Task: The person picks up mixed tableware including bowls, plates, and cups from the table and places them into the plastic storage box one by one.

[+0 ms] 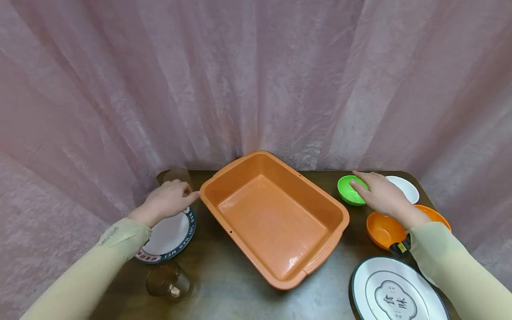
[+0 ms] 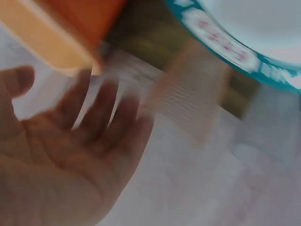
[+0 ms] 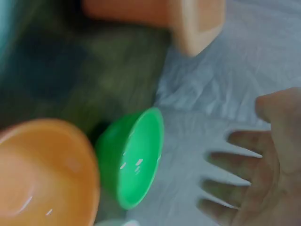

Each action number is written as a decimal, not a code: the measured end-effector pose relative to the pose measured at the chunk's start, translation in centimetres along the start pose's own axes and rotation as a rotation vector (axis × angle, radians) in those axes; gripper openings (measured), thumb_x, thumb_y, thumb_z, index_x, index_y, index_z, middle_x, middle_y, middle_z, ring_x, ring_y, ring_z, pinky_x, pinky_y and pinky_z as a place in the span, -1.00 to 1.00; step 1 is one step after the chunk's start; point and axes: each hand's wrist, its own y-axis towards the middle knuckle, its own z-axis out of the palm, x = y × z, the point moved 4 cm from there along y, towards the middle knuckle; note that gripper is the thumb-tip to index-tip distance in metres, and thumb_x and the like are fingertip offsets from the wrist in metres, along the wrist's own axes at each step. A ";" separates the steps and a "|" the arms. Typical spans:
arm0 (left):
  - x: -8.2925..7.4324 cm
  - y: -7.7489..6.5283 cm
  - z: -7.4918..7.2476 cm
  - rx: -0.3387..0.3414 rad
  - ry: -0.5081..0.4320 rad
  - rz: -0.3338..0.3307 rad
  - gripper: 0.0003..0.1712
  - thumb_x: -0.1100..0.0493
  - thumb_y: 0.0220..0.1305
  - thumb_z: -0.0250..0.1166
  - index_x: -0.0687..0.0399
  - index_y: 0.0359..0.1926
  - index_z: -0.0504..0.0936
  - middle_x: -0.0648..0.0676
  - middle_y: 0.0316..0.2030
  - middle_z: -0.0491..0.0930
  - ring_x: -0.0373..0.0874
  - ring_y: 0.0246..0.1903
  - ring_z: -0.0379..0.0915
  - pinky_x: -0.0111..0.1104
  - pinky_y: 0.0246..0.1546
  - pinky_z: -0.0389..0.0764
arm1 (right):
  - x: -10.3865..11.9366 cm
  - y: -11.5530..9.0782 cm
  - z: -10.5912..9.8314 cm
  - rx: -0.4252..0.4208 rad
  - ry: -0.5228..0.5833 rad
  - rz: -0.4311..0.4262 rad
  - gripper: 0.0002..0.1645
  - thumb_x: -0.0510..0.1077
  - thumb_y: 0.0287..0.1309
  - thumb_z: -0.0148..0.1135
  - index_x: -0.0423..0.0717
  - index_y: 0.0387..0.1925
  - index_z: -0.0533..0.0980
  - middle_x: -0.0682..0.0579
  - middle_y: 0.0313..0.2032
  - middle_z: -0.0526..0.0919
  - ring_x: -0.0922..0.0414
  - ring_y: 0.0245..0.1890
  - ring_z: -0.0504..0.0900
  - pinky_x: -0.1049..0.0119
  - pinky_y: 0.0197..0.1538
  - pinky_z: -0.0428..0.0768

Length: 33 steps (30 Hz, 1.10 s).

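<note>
An orange plastic basin point(image 1: 272, 218) sits at an angle in the middle of the table. My left hand point(image 1: 170, 200) is by the basin's left corner, its thumb reaching toward the rim; the left wrist view shows loosely bent fingers point(image 2: 99, 106) with nothing in the palm. Below it lies a white plate point(image 1: 168, 233) with a lettered blue-green rim. A clear tinted cup point(image 1: 178, 174) stands behind this hand. My right hand point(image 1: 382, 193) hovers with fingers spread and holds nothing, overlapping a small green bowl point(image 1: 348, 189) in the head view.
Under my right forearm is an orange bowl point(image 1: 382, 229), with a white dish point(image 1: 404, 189) behind it. White plates point(image 1: 374, 293) are at the front right. A brown glass point(image 1: 166, 282) stands at the front left. A pink curtain point(image 1: 256, 89) hangs behind the table.
</note>
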 end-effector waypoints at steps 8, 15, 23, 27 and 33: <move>-2.8 -0.8 1.7 0.450 -0.450 -0.075 -0.38 -0.23 0.53 0.05 0.25 0.04 0.66 0.10 -0.15 0.67 -0.03 -0.23 0.61 -0.11 -0.16 0.67 | 4.9 3.6 0.2 0.143 0.138 -0.054 -0.31 0.17 0.58 -0.04 -0.23 0.44 0.36 -0.29 0.35 0.46 -0.30 0.35 0.39 -0.29 0.33 0.34; -3.6 -0.9 4.1 0.505 -0.681 -0.220 -0.42 -0.25 0.48 0.11 0.20 0.03 0.57 0.23 -0.15 0.70 0.08 -0.28 0.67 -0.10 -0.26 0.73 | 7.9 7.3 2.0 0.265 0.205 -0.110 -0.37 -0.03 0.58 -0.04 -0.40 0.43 0.30 -0.35 0.36 0.42 -0.29 0.34 0.40 -0.19 0.34 0.37; -5.1 -1.4 6.6 0.627 -1.037 -0.311 -0.40 -0.13 0.55 0.03 0.35 0.23 0.39 0.32 -0.06 0.69 0.23 -0.08 0.68 -0.05 -0.09 0.71 | 9.4 9.3 2.8 0.324 0.230 -0.078 -0.33 0.00 0.58 -0.04 -0.39 0.47 0.24 -0.34 0.41 0.34 -0.27 0.37 0.36 -0.17 0.38 0.33; -5.6 -1.7 7.2 0.682 -1.129 -0.335 -0.41 -0.10 0.56 0.04 0.37 0.22 0.38 0.31 -0.03 0.70 0.30 0.05 0.62 -0.02 -0.02 0.69 | 10.0 10.3 2.9 0.342 0.245 -0.077 -0.35 0.00 0.59 -0.05 -0.35 0.47 0.25 -0.31 0.42 0.34 -0.25 0.38 0.36 -0.15 0.38 0.34; -6.1 -1.7 7.6 0.685 -1.127 -0.359 -0.43 -0.07 0.59 0.03 0.39 0.23 0.45 0.27 -0.04 0.71 0.23 -0.01 0.67 -0.01 -0.03 0.69 | 10.8 11.7 3.3 0.350 0.178 -0.082 -0.43 -0.04 0.60 -0.06 -0.34 0.40 0.36 -0.28 0.32 0.47 -0.19 0.25 0.51 -0.10 0.27 0.47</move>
